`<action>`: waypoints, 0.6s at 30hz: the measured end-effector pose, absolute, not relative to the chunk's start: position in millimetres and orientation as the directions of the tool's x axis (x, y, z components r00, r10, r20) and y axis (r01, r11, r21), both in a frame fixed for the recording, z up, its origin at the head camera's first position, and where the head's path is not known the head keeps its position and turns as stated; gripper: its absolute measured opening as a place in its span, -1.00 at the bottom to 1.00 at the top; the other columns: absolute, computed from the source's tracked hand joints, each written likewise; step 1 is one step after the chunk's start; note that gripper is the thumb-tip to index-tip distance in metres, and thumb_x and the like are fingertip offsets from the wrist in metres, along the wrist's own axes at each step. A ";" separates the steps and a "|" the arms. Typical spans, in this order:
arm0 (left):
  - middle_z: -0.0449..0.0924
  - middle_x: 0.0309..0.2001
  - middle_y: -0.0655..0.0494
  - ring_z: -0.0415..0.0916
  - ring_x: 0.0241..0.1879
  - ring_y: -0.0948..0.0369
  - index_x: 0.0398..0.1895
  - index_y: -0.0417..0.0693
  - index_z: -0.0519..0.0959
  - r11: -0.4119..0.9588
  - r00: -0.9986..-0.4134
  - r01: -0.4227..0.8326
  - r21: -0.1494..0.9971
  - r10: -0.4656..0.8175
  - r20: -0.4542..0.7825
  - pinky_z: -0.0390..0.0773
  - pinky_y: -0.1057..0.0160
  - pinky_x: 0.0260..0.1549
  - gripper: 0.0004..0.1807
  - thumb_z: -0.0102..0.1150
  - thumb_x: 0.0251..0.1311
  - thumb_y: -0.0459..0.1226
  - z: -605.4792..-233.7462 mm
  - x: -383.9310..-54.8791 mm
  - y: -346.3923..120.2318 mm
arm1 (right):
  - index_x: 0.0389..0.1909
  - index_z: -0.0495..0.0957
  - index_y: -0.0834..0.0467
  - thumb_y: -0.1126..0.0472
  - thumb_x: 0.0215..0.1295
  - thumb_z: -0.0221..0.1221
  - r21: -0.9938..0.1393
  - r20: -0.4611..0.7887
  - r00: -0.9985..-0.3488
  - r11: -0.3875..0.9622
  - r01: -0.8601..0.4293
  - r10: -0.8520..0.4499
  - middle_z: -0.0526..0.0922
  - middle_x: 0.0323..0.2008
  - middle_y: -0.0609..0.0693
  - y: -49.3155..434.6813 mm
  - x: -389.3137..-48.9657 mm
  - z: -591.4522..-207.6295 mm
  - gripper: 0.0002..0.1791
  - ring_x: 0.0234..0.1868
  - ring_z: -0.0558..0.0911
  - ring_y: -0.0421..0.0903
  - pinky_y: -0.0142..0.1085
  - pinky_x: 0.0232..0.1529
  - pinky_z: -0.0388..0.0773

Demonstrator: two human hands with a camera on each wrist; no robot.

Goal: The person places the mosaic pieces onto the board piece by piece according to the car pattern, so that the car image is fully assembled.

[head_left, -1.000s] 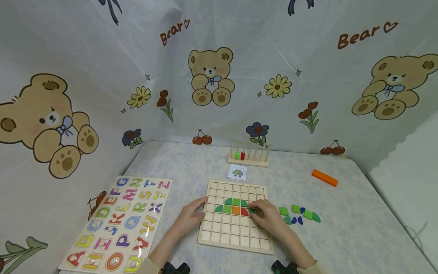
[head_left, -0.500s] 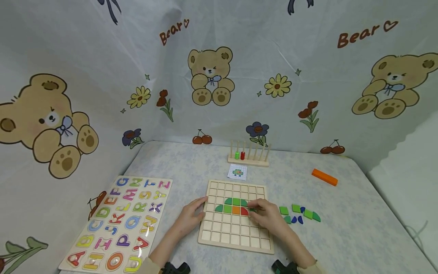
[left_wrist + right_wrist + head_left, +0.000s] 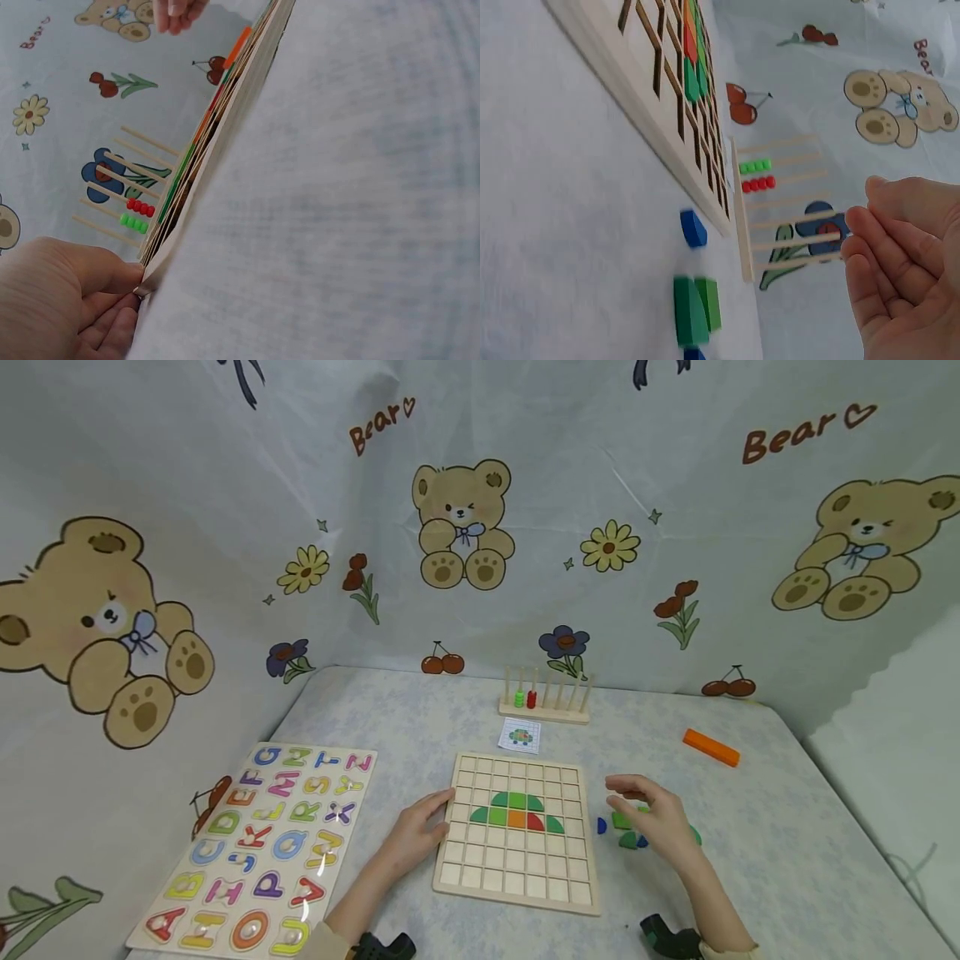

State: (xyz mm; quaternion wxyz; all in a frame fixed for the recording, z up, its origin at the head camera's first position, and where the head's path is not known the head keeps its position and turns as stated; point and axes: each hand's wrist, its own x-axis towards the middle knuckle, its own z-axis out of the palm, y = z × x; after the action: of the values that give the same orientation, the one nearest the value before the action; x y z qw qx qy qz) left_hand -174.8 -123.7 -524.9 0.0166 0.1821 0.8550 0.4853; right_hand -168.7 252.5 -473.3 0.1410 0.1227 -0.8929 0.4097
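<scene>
A wooden grid board [image 3: 517,868] lies flat, with green, orange and red pieces [image 3: 517,819] set in its cells in a domed shape. At its left edge my left hand [image 3: 414,833] grips the frame; the left wrist view shows fingertips [image 3: 124,279] at the board's corner. Off the board's right side, my right hand [image 3: 663,827] is raised over loose pieces with nothing between its parted thumb and fingers. Near the board's right edge lies one blue piece [image 3: 602,826]. Green pieces [image 3: 628,840] lie beyond it, some hidden under the right hand.
An alphabet puzzle board [image 3: 258,852] covers the table's left side. Behind the grid board lie a small picture card [image 3: 520,736] and a pegged bead stand [image 3: 543,713]. An orange bar [image 3: 711,747] rests at the back right. A bear-print cloth [image 3: 465,627] hangs behind.
My right hand has left the board and moved right, over the loose pieces. A green piece on the board and a blue piece beside it now show fully. My left hand has stayed put.
</scene>
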 end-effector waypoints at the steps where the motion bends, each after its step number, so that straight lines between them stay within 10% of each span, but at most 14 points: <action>1: 0.29 0.29 -0.14 0.20 0.31 0.00 0.33 -0.24 0.31 0.465 -0.934 0.294 0.835 0.324 0.148 0.24 0.02 0.25 -0.43 0.11 0.22 -0.45 -525.0 -174.8 -123.6 | -0.04 0.59 0.12 0.11 0.27 0.22 -0.686 0.341 -0.937 0.660 -0.306 -0.080 0.63 -0.11 -0.06 260.9 -168.3 -474.0 -0.72 -0.12 0.55 -0.18 -0.25 -0.17 0.58; 6: 0.30 0.29 -0.13 0.20 0.30 0.00 0.33 -0.22 0.31 0.465 -0.936 0.294 0.835 0.318 0.152 0.25 0.04 0.25 -0.43 0.11 0.21 -0.46 -525.1 -175.4 -124.0 | 0.03 0.55 0.17 -0.01 0.32 0.15 -0.667 0.248 -0.967 0.735 -0.126 0.060 0.61 -0.05 0.05 296.6 -161.4 -468.7 -0.60 -0.07 0.53 -0.02 -0.03 -0.10 0.55; 12: 0.31 0.29 -0.14 0.21 0.30 0.01 0.32 -0.23 0.32 0.469 -0.938 0.288 0.835 0.312 0.148 0.26 0.03 0.24 -0.43 0.11 0.21 -0.46 -523.2 -174.5 -123.8 | 0.07 0.52 0.20 0.00 0.33 0.13 -0.643 0.197 -0.962 0.765 0.019 0.190 0.60 -0.02 0.13 322.0 -150.2 -466.2 -0.58 -0.07 0.52 -0.05 -0.49 -0.18 0.49; 18: 0.31 0.28 -0.14 0.22 0.29 0.01 0.32 -0.24 0.32 0.456 -0.938 0.284 0.844 0.315 0.145 0.27 0.04 0.24 -0.44 0.11 0.20 -0.46 -522.4 -173.8 -123.0 | 0.08 0.48 0.29 0.13 0.34 0.15 -0.634 0.165 -0.954 0.767 0.093 0.252 0.56 -0.01 0.25 332.7 -146.1 -478.9 -0.60 -0.03 0.50 0.16 0.07 -0.06 0.48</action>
State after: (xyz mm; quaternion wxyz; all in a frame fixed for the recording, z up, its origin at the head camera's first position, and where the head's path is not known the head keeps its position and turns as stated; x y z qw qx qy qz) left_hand -173.8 -123.0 -522.4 0.0158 0.1753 0.8531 0.4911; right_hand -146.1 332.7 -478.9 0.1209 -0.0926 -0.9322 0.3283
